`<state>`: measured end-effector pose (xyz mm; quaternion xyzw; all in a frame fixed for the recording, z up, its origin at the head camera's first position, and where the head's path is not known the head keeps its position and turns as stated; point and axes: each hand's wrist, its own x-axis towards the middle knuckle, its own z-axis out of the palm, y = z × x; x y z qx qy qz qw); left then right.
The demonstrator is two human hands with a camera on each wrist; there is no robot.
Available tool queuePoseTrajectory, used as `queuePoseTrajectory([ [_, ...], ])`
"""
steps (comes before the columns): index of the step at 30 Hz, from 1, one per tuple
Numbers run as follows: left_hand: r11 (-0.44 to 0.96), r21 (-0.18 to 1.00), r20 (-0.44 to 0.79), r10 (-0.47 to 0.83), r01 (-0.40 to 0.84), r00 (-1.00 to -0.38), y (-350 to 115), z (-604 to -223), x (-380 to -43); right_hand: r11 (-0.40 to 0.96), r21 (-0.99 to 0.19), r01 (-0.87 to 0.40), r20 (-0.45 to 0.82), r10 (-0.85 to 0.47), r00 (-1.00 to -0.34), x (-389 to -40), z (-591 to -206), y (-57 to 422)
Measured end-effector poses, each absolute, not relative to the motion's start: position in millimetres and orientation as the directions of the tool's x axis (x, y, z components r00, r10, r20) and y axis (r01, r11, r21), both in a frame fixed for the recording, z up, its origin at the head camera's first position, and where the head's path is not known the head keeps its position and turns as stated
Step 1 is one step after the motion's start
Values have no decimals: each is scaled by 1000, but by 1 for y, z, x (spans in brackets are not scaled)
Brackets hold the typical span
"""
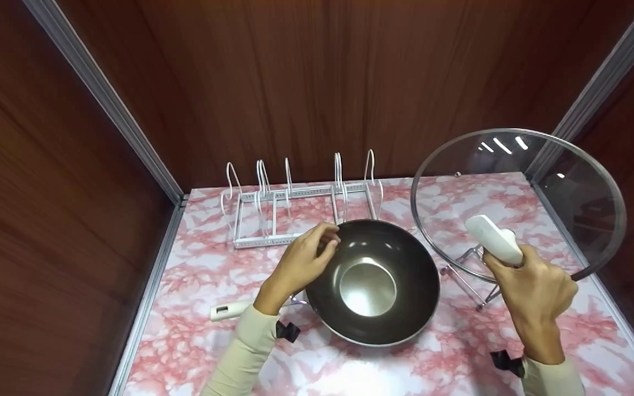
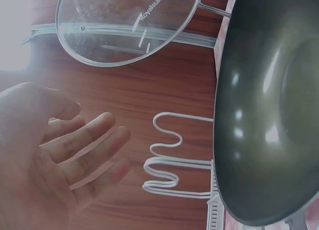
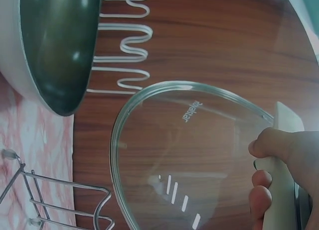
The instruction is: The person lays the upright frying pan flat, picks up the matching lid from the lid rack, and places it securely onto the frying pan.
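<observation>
My right hand (image 1: 540, 286) grips the cream handle (image 3: 281, 185) of a round glass lid (image 1: 520, 181) and holds it raised, tilted, at the right. A dark wok (image 1: 372, 280) with a pale handle (image 1: 231, 310) pointing left sits in the middle of the marbled table. Over the wok's left rim in the head view is my left hand (image 1: 306, 258), fingers loosely bent. The left wrist view shows this hand (image 2: 75, 145) holding nothing, with a gap between its fingertips and the wok (image 2: 269, 110).
Behind the wok stands a white wire rack (image 1: 267, 240) with upright loops. A small metal wire stand (image 3: 65, 185) is to the wok's right, partly behind the lid in the head view. Brown wood-grain panels (image 1: 306, 99) enclose the back and sides.
</observation>
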<state>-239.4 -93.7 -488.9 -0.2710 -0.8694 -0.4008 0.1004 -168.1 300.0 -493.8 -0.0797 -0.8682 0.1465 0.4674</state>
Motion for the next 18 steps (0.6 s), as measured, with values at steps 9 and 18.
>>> queuePoseTrajectory([
  [9, 542, 656, 381, 363, 526, -850, -115, -499, -236, 942, -335, -10, 786, 273, -555, -172, -497, 295],
  [18, 601, 650, 355, 301, 465, -885, -147, -510, -231, 948, -319, -11, 801, 264, -538, -177, -501, 293],
])
